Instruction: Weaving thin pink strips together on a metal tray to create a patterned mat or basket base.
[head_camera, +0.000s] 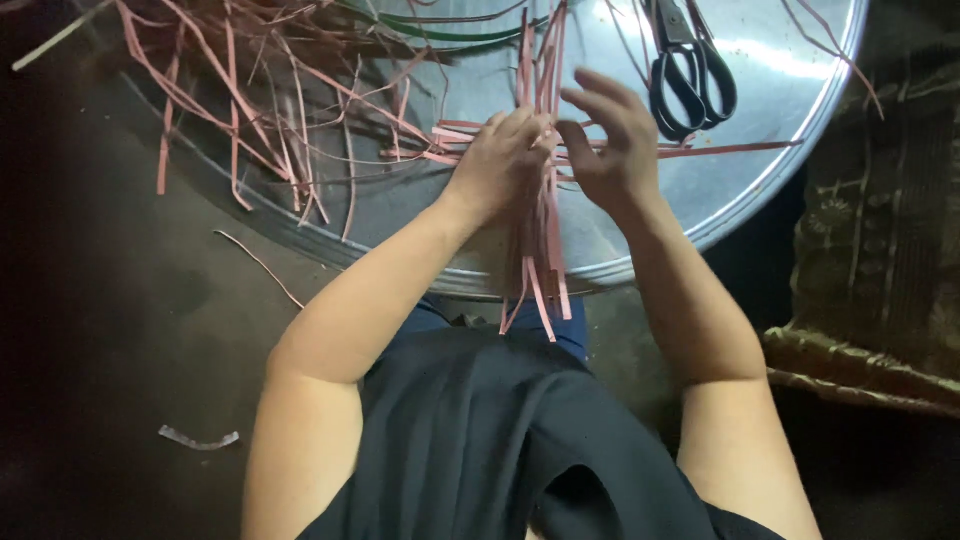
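Head view: my left hand (500, 160) is clamped on a bundle of pink strips (540, 230) over the metal tray (760, 150), a few crossed at 12 o'clock. My right hand (610, 135) hovers with fingers spread, empty. Loose strips (260, 110) at 10 o'clock lie unused; I judge most weaving remains. Scissors (690, 70) rest at 1 o'clock.

The strips (545, 190) gathered over the tray are salmon pink, as are the loose strips (250, 110) spread to the left. The round tray (770, 90) is plain silver-grey metal with pale glare patches. The scissors (690, 70) have black handles. A few green strands (450, 30) lie near the top. The garment (480, 440) is dark navy. The fabric (880, 230) at right is olive-brown with a woven ornamental pattern.
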